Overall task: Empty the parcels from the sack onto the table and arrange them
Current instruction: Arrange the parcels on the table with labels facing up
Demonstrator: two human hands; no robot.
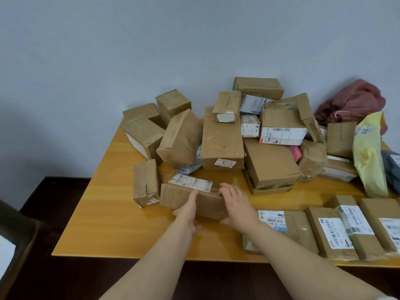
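A brown cardboard parcel (188, 197) with a white label on top lies near the middle of the orange wooden table (104, 217). My left hand (187, 213) lies with straight fingers against its front face. My right hand (237, 205) rests with spread fingers on its right end, thumb by the lower corner. Behind it, a loose pile of brown parcels (223, 139) fills the back of the table. The crumpled red sack (357, 102) sits at the back right against the wall.
Flat labelled parcels (333, 232) lie side by side at the front right edge. A yellow plastic bag parcel (368, 154) leans at the right. A small upright parcel (146, 182) stands left of my hands. A dark chair (15, 234) stands at the left.
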